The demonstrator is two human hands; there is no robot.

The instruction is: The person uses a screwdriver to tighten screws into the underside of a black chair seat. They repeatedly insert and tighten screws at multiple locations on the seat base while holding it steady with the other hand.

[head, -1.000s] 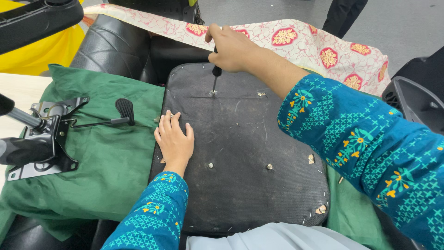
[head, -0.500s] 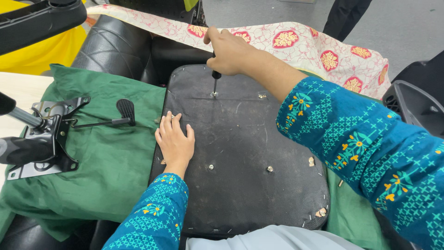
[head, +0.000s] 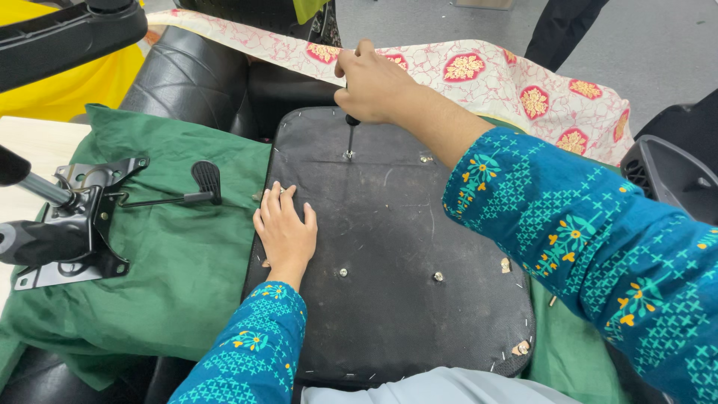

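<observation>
Green cloth (head: 172, 254) is covering the bench under an upturned seat base (head: 389, 247). Right hand (head: 374, 82) is gripping a screwdriver (head: 350, 135) on a top screw; left hand (head: 286, 232) is pressing flat, fingers slightly spread. Tip's probably slipping if it tilts.

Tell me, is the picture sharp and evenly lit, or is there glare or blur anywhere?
In the head view, light is soft and even; the black seat underside and left hand look sharp, with only a faint shadow beside the hand. The black leather cushion shows mild sheen. The right hand on the screwdriver is crisp; the near sleeve looks enlarged by the wide lens.
</observation>
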